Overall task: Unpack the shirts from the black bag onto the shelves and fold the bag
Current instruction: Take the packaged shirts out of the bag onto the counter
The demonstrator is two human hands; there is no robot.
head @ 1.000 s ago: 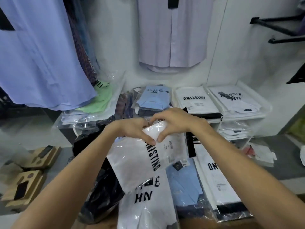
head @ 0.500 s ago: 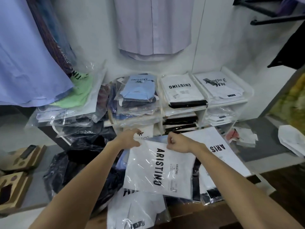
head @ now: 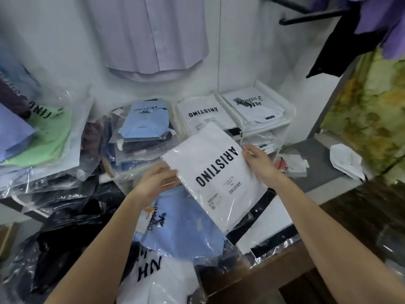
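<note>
Packaged white shirt (head: 215, 172) is now lifting and swinging toward the shelves (head: 266, 126), off the pile by the black bag (head: 65, 244). Left hand (head: 156, 183) and right hand (head: 260, 164) are pinching opposite edges, fingers curled. Slick wrap (glossy film) is risking a slip, or knocking the stacked packs.

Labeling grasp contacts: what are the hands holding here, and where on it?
Both hold one white bagged ARISTINO shirt: left hand grips its left edge, right hand its right edge.
</note>
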